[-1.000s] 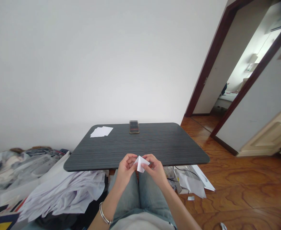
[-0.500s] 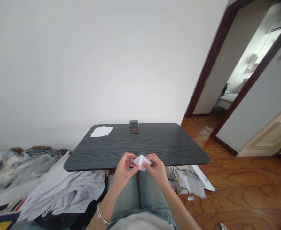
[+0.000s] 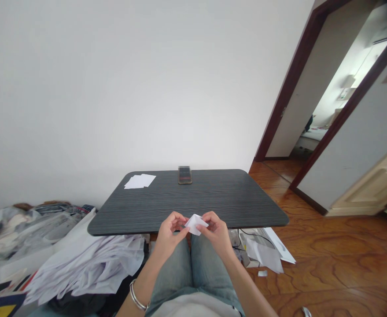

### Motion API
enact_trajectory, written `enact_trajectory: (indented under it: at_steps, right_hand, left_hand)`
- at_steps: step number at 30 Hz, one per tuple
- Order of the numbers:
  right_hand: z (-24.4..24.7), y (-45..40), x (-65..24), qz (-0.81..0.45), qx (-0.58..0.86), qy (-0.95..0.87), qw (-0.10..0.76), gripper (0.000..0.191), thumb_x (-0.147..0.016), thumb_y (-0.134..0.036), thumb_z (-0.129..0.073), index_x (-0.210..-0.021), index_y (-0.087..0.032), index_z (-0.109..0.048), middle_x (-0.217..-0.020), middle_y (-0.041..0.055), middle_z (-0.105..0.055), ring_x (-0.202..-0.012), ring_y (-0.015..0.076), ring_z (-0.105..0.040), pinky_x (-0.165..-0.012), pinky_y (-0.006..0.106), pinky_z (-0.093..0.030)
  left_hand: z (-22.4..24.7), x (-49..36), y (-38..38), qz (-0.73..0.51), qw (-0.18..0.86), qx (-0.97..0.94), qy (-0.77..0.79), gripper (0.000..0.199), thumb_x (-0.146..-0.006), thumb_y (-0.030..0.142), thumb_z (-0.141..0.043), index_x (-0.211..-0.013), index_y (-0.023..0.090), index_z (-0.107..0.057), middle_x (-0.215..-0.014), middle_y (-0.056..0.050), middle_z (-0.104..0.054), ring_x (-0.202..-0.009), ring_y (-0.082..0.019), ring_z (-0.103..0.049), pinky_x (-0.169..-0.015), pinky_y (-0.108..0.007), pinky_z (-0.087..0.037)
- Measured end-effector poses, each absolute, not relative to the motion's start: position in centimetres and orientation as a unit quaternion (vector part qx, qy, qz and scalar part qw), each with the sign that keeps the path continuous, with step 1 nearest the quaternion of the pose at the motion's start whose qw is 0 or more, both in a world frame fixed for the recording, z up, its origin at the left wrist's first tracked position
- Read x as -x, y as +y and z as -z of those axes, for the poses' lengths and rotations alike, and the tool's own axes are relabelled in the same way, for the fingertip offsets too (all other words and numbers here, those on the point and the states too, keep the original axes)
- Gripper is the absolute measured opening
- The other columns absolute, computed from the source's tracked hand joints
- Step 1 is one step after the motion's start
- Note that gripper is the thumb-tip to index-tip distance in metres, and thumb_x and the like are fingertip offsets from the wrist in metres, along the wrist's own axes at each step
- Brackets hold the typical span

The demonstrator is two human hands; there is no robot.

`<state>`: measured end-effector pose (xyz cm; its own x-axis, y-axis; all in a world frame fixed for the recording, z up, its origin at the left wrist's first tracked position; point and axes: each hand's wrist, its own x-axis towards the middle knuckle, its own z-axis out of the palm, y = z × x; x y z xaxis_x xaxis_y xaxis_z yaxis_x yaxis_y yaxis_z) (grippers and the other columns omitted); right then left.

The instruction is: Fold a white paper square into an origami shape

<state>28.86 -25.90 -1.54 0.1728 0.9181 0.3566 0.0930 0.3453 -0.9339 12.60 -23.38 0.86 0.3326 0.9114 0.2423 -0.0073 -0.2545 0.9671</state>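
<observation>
A small piece of folded white paper (image 3: 196,224) is held up at the near edge of the dark table (image 3: 193,200), above my lap. My left hand (image 3: 172,230) pinches its left side between thumb and fingers. On the other side, my right hand (image 3: 215,230) grips the right corner, its thumb lying across the front face. Creases meet near the paper's middle, and its outline is roughly a diamond. The back of the paper and some fingertips are hidden.
White paper sheets (image 3: 139,181) lie at the table's far left. A phone (image 3: 184,175) rests at the back middle by the wall. Heaped clothes (image 3: 90,264) fill the left side. Under the table's right end are a box, cables and loose papers (image 3: 266,253).
My left hand has shifted slightly left and its thumb has moved toward the paper's left edge. The paper's folds look a little flatter. My right hand stays nearly in place.
</observation>
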Motion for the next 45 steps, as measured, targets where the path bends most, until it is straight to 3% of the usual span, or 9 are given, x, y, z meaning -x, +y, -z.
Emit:
enact_trajectory:
  at_steps: [9, 24, 31, 39, 45]
  right_hand:
    - [0.5, -26.4, -28.7, -0.433, 0.414, -0.502, 0.624, 0.022, -0.076, -0.04, -0.059, -0.075, -0.02, -0.052, -0.068, -0.0008, -0.053, -0.057, 0.0122, -0.05, -0.049, 0.022, -0.041]
    - [1.6, -25.9, -28.6, -0.428, 0.409, -0.461, 0.661, 0.018, -0.071, -0.03, -0.068, -0.073, -0.019, -0.054, -0.065, -0.0026, -0.053, -0.055, 0.0096, -0.048, -0.049, 0.02, -0.038]
    - [1.7, -25.8, -29.1, -0.455, 0.427, -0.49, 0.608, 0.024, -0.068, -0.031, -0.07, -0.085, -0.017, -0.061, -0.067, -0.0003, -0.059, -0.059, 0.0123, -0.053, -0.054, 0.023, -0.04]
    - [1.9, -25.7, -29.3, -0.473, 0.453, -0.501, 0.565, 0.019, -0.068, -0.033, -0.069, -0.067, -0.015, -0.062, -0.054, -0.0019, -0.058, -0.048, 0.0094, -0.047, -0.048, 0.021, -0.033]
    - [2.2, -25.5, -29.6, -0.47, 0.463, -0.5, 0.561, 0.021, -0.068, -0.034, -0.068, -0.063, -0.015, -0.06, -0.051, -0.003, -0.055, -0.046, 0.0083, -0.042, -0.046, 0.021, -0.029]
  left_hand:
    - [-0.8, -12.5, -23.1, -0.464, 0.55, -0.603, 0.343, 0.023, -0.068, 0.023, -0.067, -0.078, 0.016, -0.048, -0.082, -0.004, -0.064, -0.07, -0.014, -0.062, -0.065, -0.026, -0.047]
    - [-0.5, -13.3, -23.1, -0.437, 0.573, -0.596, 0.354, 0.031, -0.063, 0.022, -0.071, -0.084, 0.015, -0.05, -0.075, -0.002, -0.064, -0.068, -0.013, -0.06, -0.062, -0.022, -0.044]
    - [-0.4, -13.3, -22.9, -0.424, 0.598, -0.575, 0.363, 0.033, -0.064, 0.024, -0.071, -0.087, 0.016, -0.049, -0.066, 0.0, -0.066, -0.058, -0.013, -0.06, -0.055, -0.021, -0.044]
    - [-0.7, -13.3, -23.1, -0.42, 0.593, -0.558, 0.4, 0.035, -0.064, 0.029, -0.071, -0.09, 0.012, -0.056, -0.063, -0.003, -0.068, -0.053, -0.014, -0.061, -0.051, -0.023, -0.046]
    - [-0.6, -13.2, -23.2, -0.416, 0.596, -0.547, 0.416, 0.029, -0.063, 0.032, -0.072, -0.079, 0.01, -0.062, -0.062, -0.005, -0.069, -0.056, -0.015, -0.062, -0.053, -0.023, -0.049]
